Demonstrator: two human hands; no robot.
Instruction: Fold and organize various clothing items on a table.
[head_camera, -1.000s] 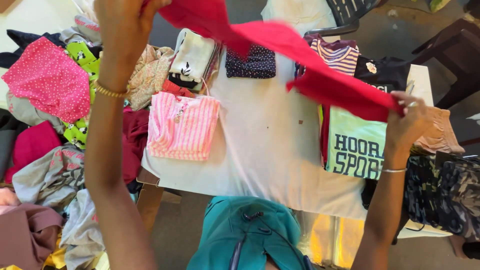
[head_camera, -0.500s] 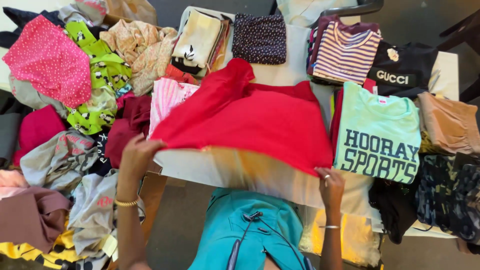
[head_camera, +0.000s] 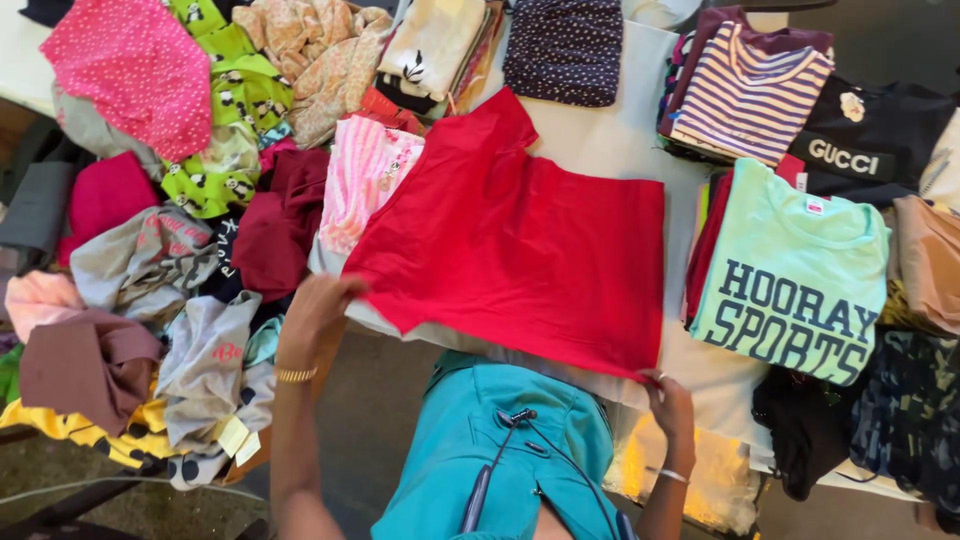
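A red top (head_camera: 520, 250) lies spread flat on the white table (head_camera: 610, 140), its hem at the near edge. My left hand (head_camera: 318, 308) grips the hem's left corner, a gold bangle on the wrist. My right hand (head_camera: 668, 395) pinches the hem's right corner at the table's front edge. A pink striped top (head_camera: 360, 180) lies partly under the red one on its left.
A heap of loose clothes (head_camera: 170, 200) fills the left side. Folded piles stand at the back: a dotted dark one (head_camera: 565, 45), a striped shirt (head_camera: 745, 90). A mint printed T-shirt (head_camera: 795, 275) and a black shirt (head_camera: 870, 140) lie at right.
The red top was held up in the air, then came down; it now lies flat on the table with both hands still on its hem corners.
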